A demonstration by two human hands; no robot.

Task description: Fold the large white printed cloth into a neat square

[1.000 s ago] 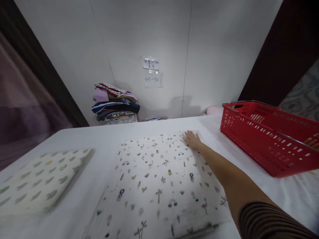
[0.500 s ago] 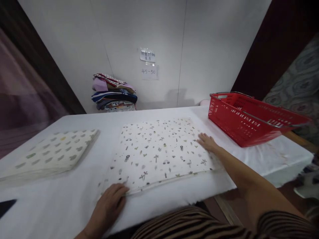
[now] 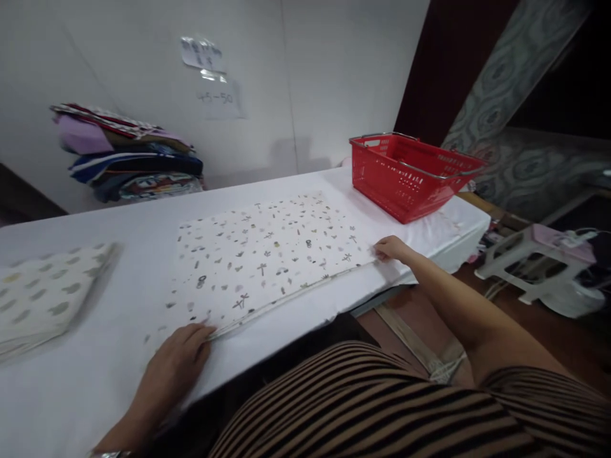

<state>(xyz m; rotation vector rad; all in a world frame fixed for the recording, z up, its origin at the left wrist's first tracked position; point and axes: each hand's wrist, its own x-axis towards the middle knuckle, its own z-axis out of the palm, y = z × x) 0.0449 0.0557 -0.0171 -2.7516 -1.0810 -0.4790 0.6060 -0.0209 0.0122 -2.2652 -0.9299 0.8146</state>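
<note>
Red plastic is forming the walls of the basket [image 3: 386,184], which are showing rows of small slots, while its thin metal handles are lying along the rim. The near wall is hiding the bottom, so what the basket is holding cannot be told. It is standing on a bench [image 3: 95,388] covered in smooth white fabric. Left of the basket and nearer the person, a printed cloth [image 3: 267,254] is lying flat, pale and roughly rectangular, scattered with little palms and rainbows, its near edge showing thin layers. The right hand [image 3: 392,248] is touching the corner nearest the basket, its fingers curling down; whether they are pinching the fabric cannot be told. The left hand [image 3: 179,353], farther left of the basket, is resting at the other near corner, fingers bending over the edge, their grip hidden. Well left of the basket, a folded cloth [image 3: 48,286] with grey blotches is lying thickly layered. Behind the bench, also left of the basket, a stack of fabrics [image 3: 128,162] is rising in checked, lilac and striped layers.
</note>
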